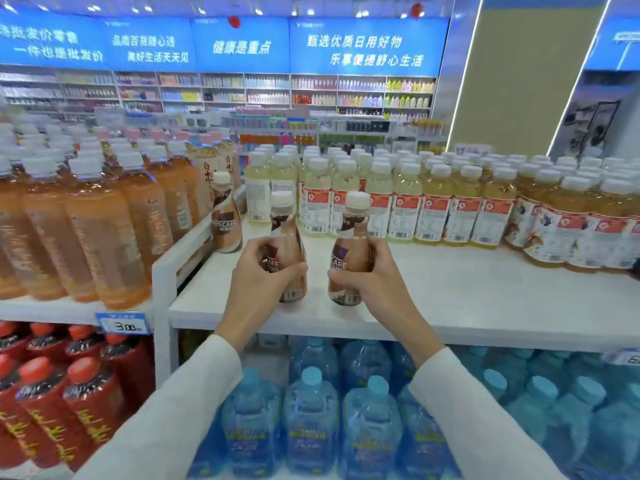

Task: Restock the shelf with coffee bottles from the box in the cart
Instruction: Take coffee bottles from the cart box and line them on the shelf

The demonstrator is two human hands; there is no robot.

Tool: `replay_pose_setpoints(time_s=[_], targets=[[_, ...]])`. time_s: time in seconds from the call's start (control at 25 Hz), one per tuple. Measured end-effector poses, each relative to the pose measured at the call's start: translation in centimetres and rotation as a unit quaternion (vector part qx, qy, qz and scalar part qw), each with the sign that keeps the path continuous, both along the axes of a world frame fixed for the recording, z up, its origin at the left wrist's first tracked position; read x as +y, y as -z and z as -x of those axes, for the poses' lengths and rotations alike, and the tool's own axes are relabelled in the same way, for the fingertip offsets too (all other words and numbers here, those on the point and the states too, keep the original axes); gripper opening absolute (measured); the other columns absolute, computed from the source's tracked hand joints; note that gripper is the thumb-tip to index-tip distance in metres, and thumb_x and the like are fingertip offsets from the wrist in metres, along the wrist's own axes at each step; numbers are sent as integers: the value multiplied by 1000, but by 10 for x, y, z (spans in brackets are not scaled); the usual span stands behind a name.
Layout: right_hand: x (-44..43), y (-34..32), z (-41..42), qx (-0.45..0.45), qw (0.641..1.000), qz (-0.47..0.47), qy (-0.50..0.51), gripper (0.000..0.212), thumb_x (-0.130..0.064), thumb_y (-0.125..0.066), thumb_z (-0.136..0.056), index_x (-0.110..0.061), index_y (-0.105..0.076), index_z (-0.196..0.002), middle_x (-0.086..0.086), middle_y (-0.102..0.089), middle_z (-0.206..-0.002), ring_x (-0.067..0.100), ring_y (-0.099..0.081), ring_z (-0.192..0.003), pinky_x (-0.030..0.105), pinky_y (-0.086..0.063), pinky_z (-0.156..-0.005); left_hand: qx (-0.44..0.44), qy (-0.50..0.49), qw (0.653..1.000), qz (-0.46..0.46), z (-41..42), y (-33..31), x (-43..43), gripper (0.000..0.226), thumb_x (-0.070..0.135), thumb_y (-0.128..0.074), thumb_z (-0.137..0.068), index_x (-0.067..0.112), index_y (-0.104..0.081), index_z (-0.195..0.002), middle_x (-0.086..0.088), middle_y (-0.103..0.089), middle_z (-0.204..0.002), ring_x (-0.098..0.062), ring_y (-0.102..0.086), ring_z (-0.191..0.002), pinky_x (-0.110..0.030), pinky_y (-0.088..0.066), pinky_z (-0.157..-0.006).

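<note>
A: White shelf, front strip bare. Left hand is wrapped round one coffee bottle, right hand wrapped round a second coffee bottle. Fingers closed on the lower body of each, caps clear on top.

B: Down on the shelf or in the air?

A: Can't tell. Bases sit near the shelf's front edge; contact is hidden by the hands and blur. Both long axes near upright, the tops leaning slightly.

B: Where do they go?

A: One placed coffee bottle stands at the shelf's left end, against the white divider. My read: the row builds rightward from it. It lies up and left of both hands, deeper on the shelf.

B: Which hand is closer?

A: Left, clearly. Its bottle is just right of the placed one and nearer the front. Right hand's bottle is one slot further right. Yellow drink bottles stand behind, so the push back is short.

B: Box, cart?

A: Not in view.
</note>
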State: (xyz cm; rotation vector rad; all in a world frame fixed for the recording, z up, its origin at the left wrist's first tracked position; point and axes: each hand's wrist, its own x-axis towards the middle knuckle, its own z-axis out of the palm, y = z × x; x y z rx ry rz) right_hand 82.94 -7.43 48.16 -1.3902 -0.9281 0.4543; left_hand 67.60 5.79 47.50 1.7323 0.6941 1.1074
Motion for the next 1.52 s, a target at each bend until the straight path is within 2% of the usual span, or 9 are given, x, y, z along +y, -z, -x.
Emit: replay_pose_setpoints(time_s=[0.24, 0.4, 0.52, 0.68, 0.84, 1.04, 1.24, 1.36, 1.52], targets=[[18, 22, -4, -25, 1000, 11, 15, 69, -22, -88, -68, -36, -49, -123, -23, -68, -105, -4, -67, -98, 14, -54, -76, 9, 20, 999, -36, -8, 17, 14, 68, 40, -89, -68, 41, -48, -122, 32, -58, -110, 21, -57, -99, -1, -46, -74], [8, 25, 8, -109, 989, 69, 71, 90, -50, -90, -60, -44, -37, -133, -28, -55, -121, -12, -55, -110, 4, -45, -82, 62, 116, 991, -1, 2, 25, 30, 81, 34, -93, -61, 41, -50, -128, 22, -65, -120, 5, -64, -108, -20, -52, -93], [8, 27, 19, -162, 961, 126, 185, 93, -70, -81, -53, -38, -40, -130, -15, -51, -122, 3, -56, -108, 24, -49, -89, 90, 131, 987, -9, 9, 25, 39, 74, 12, -91, -68, 40, -54, -126, 22, -69, -116, 6, -66, -105, -24, -54, -97], [14, 30, 16, -141, 971, 114, 157, 62, -39, -85, -73, -36, -48, -123, -20, -61, -112, 2, -62, -104, 26, -50, -90, 88, 33, 994, -48, 5, 26, 24, 64, 35, -98, -56, 46, -59, -106, 30, -70, -97, 12, -66, -90, -4, -49, -73], [15, 22, 1, -119, 982, 143, 21, 54, -7, -68, -91, -32, -45, -133, -16, -62, -124, 6, -59, -121, 34, -46, -109, 94, -27, 993, -59, -1, 26, 14, 74, 55, -95, -48, 38, -56, -109, 19, -67, -104, 3, -66, -88, -16, -51, -74], [10, 25, 11, -87, 988, 112, 62, 74, -30, -86, -78, -36, -44, -138, -28, -56, -123, -3, -57, -117, 22, -48, -100, 115, -31, 991, -60, 1, 24, 9, 79, 64, -91, -51, 38, -54, -116, 21, -62, -108, 3, -64, -90, -14, -48, -72], [23, 32, 21, -102, 981, 88, 137, 60, -25, -87, -76, -42, -52, -122, -31, -61, -104, -13, -63, -93, 9, -51, -81, 130, -59, 987, -71, -3, 25, 18, 64, 51, -90, -63, 37, -59, -117, 14, -61, -109, 2, -62, -87, -18, -49, -77], [54, 21, 17, -140, 974, 120, 131, 59, -28, -84, -80, -33, -51, -129, -22, -60, -108, 3, -63, -98, 20, -48, -89, 133, -88, 986, -57, -16, 18, 39, 61, 39, -90, -70, 26, -63, -123, 5, -67, -115, -12, -65, -100, -30, -53, -89], [105, 10, 11, -149, 974, 127, 111, 56, -23, -81, -81, -24, -52, -128, -7, -66, -115, 15, -63, -105, 27, -45, -89, 115, -132, 985, 3, -32, 6, 66, 53, 23, -85, -79, 17, -53, -122, -4, -65, -124, -22, -60, -113, -29, -44, -91]])
